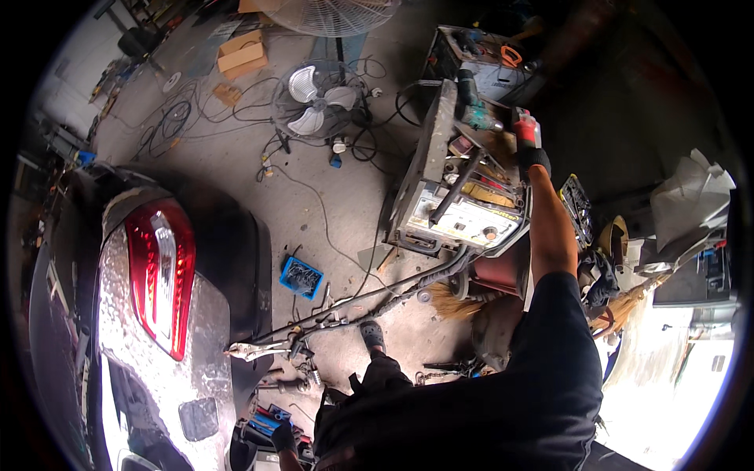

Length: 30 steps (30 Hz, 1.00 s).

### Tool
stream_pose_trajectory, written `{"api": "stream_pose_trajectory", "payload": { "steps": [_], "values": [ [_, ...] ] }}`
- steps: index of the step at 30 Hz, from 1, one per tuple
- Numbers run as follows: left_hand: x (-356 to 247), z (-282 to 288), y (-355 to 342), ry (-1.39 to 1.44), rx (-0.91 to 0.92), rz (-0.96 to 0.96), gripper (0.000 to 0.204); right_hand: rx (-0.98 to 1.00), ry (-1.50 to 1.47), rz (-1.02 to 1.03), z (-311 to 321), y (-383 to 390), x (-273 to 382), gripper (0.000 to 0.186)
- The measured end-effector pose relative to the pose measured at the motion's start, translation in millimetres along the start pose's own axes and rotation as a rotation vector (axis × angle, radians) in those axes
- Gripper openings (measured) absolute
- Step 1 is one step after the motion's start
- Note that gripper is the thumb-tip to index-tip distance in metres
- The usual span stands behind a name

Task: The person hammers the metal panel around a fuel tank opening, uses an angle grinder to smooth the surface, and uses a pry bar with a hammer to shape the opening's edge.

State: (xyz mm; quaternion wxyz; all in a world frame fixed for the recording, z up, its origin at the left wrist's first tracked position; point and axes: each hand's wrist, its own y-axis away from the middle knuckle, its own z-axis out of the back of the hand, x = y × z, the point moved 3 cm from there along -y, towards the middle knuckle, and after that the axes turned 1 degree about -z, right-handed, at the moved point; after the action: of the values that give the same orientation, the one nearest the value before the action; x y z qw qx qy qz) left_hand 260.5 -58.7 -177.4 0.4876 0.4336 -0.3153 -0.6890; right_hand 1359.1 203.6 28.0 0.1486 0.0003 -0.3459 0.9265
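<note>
The R hand, in a dark glove, is reaching far out by the top R edge of the boxy pale machine. A red & pale thing is showing right at the R fingers' end, past the dark cuff. It's looking v. small, so can't tell what it is, or if the fingers are clamping on it or just being near it. A green & black drill is lying on top of the machine, just L of the red & pale thing & not touching it.

The L hand, also in dark cloth, is hanging low by the car, just beside some blue things. Can't tell if the L fingers are apart or together, b/c they're too dark, or if they're touching the blue stuff.

The car's red tail light is facing up on the L side. A silver clamp is sitting near the car, w/ a long dark hose running from it up to the machine. A blue tray w/ dark bits is resting on the floor, betw. car & machine. A fan is standing farther off.
</note>
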Motion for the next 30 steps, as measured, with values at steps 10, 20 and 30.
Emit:
{"api": "stream_pose_trajectory", "payload": {
  "steps": [10,20,30],
  "values": [
    [70,0,-4,-1.044,-0.315,-0.697,0.048,0.508,-0.221,-0.738,-20,127,239,0.052],
    [-78,92,79,-0.167,-1.181,-0.711,0.064,0.625,0.697,-0.065,-58,122,223,0.021],
    [-103,197,-16,-0.999,-1.133,-1.299,0.065,-0.017,-0.917,-0.606,76,161,340,0.029]
  ]
}}
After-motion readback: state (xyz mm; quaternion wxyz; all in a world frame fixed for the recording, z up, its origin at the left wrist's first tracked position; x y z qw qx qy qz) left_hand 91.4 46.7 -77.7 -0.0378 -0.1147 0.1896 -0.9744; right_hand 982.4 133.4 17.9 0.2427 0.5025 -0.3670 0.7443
